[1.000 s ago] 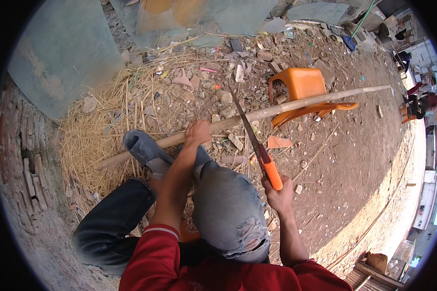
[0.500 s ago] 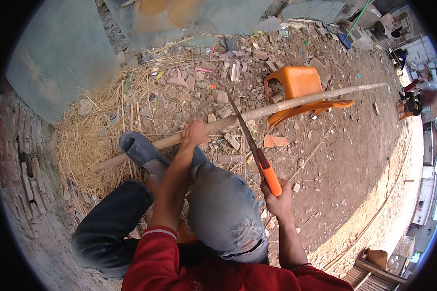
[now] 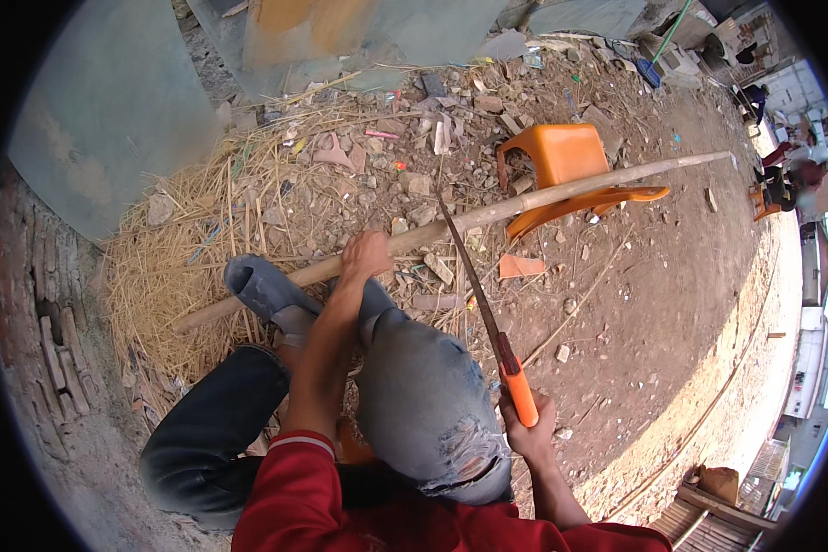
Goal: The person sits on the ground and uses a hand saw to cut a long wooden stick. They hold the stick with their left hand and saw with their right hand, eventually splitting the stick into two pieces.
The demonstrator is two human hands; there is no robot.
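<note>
Crosswise to the pole (image 3: 497, 213) runs the saw (image 3: 490, 317), clamped in the right hand (image 3: 530, 425); leftward, the left hand (image 3: 366, 254) clasps the pole.

Dirt (image 3: 653, 313) leaves passing room right of the saw (image 3: 485, 302) — ahead, pole (image 3: 497, 212) and orange chair (image 3: 566, 153) bar the way.

The left hand (image 3: 366, 254) hid part of the pole (image 3: 488, 214), and the forearm (image 3: 329, 354) partly covered a shoe (image 3: 373, 300). Whether the saw (image 3: 477, 281) touched the pole could not be told. Distant people (image 3: 782, 189) were blurred; the top edge cut off a sheet (image 3: 405, 35).
</note>
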